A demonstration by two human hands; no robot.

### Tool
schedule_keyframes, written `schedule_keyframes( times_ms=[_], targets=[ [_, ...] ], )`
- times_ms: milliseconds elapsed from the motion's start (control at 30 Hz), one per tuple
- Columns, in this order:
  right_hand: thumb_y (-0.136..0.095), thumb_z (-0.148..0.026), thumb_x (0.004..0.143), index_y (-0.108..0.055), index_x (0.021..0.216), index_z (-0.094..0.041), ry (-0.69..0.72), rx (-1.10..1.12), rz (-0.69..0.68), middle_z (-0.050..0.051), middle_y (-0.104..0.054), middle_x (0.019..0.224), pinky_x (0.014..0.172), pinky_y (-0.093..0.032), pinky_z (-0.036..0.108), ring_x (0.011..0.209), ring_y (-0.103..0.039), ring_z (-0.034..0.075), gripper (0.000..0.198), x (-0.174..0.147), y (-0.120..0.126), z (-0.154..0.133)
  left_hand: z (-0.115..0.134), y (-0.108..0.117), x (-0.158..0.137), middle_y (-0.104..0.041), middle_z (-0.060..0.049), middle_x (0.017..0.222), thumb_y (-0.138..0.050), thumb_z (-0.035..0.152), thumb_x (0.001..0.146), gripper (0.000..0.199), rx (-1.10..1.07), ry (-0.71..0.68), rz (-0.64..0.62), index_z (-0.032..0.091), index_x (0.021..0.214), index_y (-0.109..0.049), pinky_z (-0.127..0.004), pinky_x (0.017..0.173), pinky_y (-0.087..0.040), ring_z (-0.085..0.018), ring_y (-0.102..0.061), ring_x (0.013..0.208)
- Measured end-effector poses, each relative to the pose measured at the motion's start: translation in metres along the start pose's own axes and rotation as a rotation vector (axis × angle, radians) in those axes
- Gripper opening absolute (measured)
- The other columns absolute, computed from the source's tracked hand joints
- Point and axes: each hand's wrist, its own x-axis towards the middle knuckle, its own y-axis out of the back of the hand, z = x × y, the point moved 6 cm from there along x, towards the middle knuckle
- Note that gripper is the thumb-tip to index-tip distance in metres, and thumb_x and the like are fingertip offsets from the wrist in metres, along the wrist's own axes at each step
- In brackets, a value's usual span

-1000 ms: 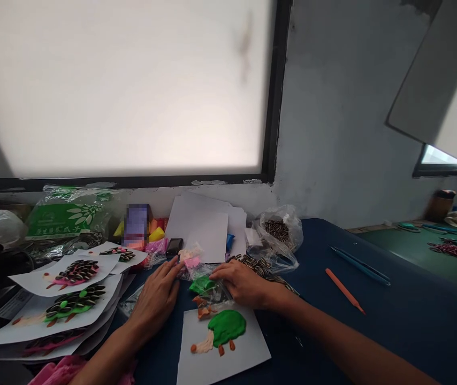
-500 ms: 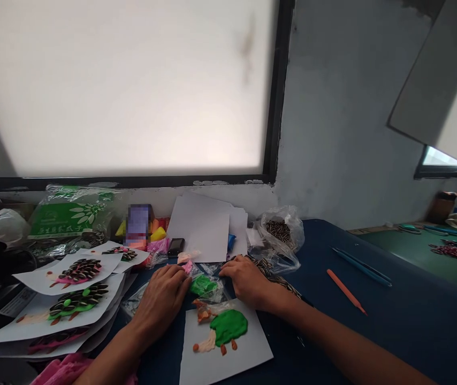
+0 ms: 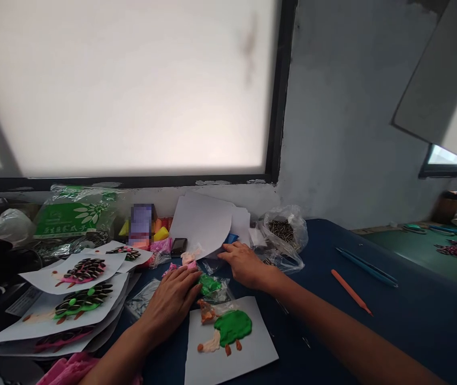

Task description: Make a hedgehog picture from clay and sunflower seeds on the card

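My left hand [image 3: 175, 298] lies palm down with its fingers stretched out, over clear plastic bags and beside lumps of pink clay [image 3: 188, 259]. Green clay in a clear bag [image 3: 210, 284] is just right of its fingertips. My right hand [image 3: 248, 266] reaches forward with extended fingers by a blue packet [image 3: 230, 238] at the edge of the white sheets [image 3: 202, 224]; whether it touches the packet I cannot tell. In front of me, a white card [image 3: 236, 366] bears a green clay hedgehog [image 3: 233, 327] with a pale snout and brown feet. Brown clay in plastic [image 3: 206, 311] sits on the card's top edge.
Finished hedgehog cards with seed spines [image 3: 84, 299] are stacked at left. A bag of striped seeds [image 3: 280, 230] stands at the back right of centre. An orange tool [image 3: 351, 291] and blue tweezers [image 3: 367, 267] lie to the right. A green seed package [image 3: 76, 214] leans at the back left.
My right hand has moved forward, from beside the loose seeds towards the blue packet. The white sheet's lower right edge now looks curved. My left hand stays over the plastic bags.
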Motion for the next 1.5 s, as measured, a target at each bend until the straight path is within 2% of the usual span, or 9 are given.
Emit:
schedule_keyframes(
  times_ms=[100,233,367,467,667,867,1100,1333,1500],
  targets=[
    [-0.049,-0.003,0.081,-0.061,0.127,-0.013,0.006,-0.01,-0.019,0.014,-0.067,0.116,0.088,-0.042,0.039,0.108,-0.056,0.029,0.049,0.004,-0.004,-0.006,-0.003,-0.001,0.0,-0.061,-0.007,0.135,-0.039,0.041,0.098,0.039,0.042,0.015,0.027,0.026,0.127,-0.061,-0.051,0.107,-0.036,-0.03,-0.049,0.131],
    [-0.049,-0.004,0.082,-0.049,0.138,-0.015,0.014,-0.017,-0.001,0.013,-0.062,0.125,0.091,-0.041,0.036,0.113,-0.054,0.026,0.058,0.012,-0.002,-0.013,-0.007,-0.005,0.0,-0.06,-0.009,0.136,-0.042,0.044,0.097,0.042,0.087,0.022,0.061,0.023,0.129,-0.06,-0.051,0.106,-0.037,-0.032,-0.048,0.131],
    [-0.05,-0.006,0.082,-0.067,0.114,-0.014,-0.013,-0.059,-0.019,0.015,-0.065,0.116,0.087,-0.042,0.037,0.108,-0.056,0.028,0.037,0.025,-0.002,-0.013,-0.01,-0.007,-0.001,-0.06,-0.009,0.136,-0.043,0.044,0.097,0.042,0.081,0.024,0.086,0.024,0.129,-0.061,-0.051,0.105,-0.037,-0.032,-0.048,0.13],
    [-0.054,-0.009,0.081,-0.071,0.099,-0.01,-0.036,-0.096,-0.039,0.019,-0.065,0.111,0.085,-0.042,0.038,0.107,-0.056,0.031,0.025,0.032,-0.008,-0.014,-0.009,-0.007,-0.001,-0.06,-0.009,0.137,-0.042,0.044,0.097,0.043,0.07,0.028,0.066,0.023,0.129,-0.061,-0.051,0.105,-0.037,-0.032,-0.047,0.131],
    [-0.05,-0.016,0.088,-0.065,0.114,-0.014,0.001,-0.108,-0.04,0.016,-0.066,0.117,0.087,-0.042,0.04,0.11,-0.056,0.03,0.03,0.037,-0.021,-0.02,-0.006,-0.005,0.0,-0.056,-0.01,0.14,-0.04,0.045,0.098,0.045,0.086,0.051,0.017,0.022,0.132,-0.059,-0.053,0.107,-0.034,-0.033,-0.044,0.134],
    [-0.054,-0.017,0.087,-0.065,0.116,-0.015,0.053,-0.095,-0.059,0.016,-0.068,0.114,0.087,-0.041,0.043,0.109,-0.057,0.032,0.031,0.028,-0.007,-0.025,-0.005,-0.003,0.001,-0.039,-0.009,0.153,-0.04,0.043,0.098,0.046,0.088,0.047,0.022,0.025,0.139,-0.051,-0.053,0.107,-0.034,-0.031,-0.042,0.136],
    [-0.049,-0.013,0.091,-0.069,0.108,-0.018,0.013,-0.058,-0.053,0.01,-0.072,0.103,0.079,-0.042,0.032,0.097,-0.064,0.025,0.027,0.013,0.008,-0.022,-0.006,-0.008,0.001,-0.051,-0.006,0.145,-0.037,0.043,0.098,0.047,0.079,0.057,-0.019,0.025,0.139,-0.052,-0.054,0.109,-0.031,-0.033,-0.041,0.137],
    [-0.066,-0.029,0.084,-0.074,0.1,-0.015,-0.057,-0.085,-0.047,0.015,-0.07,0.109,0.083,-0.044,0.035,0.103,-0.061,0.029,0.023,0.016,-0.001,-0.015,-0.008,-0.011,0.001,-0.053,-0.007,0.143,-0.038,0.043,0.098,0.046,0.081,0.055,0.01,0.026,0.136,-0.055,-0.057,0.108,-0.031,-0.034,-0.043,0.135],
    [-0.06,-0.018,0.087,-0.076,0.087,-0.012,-0.009,-0.106,-0.032,0.016,-0.073,0.093,0.085,-0.042,0.036,0.097,-0.063,0.029,0.016,0.019,-0.008,-0.021,-0.008,-0.01,0.001,-0.053,-0.008,0.143,-0.04,0.043,0.097,0.046,0.079,0.056,0.006,0.024,0.137,-0.055,-0.058,0.107,-0.032,-0.035,-0.043,0.135]
  ],
)
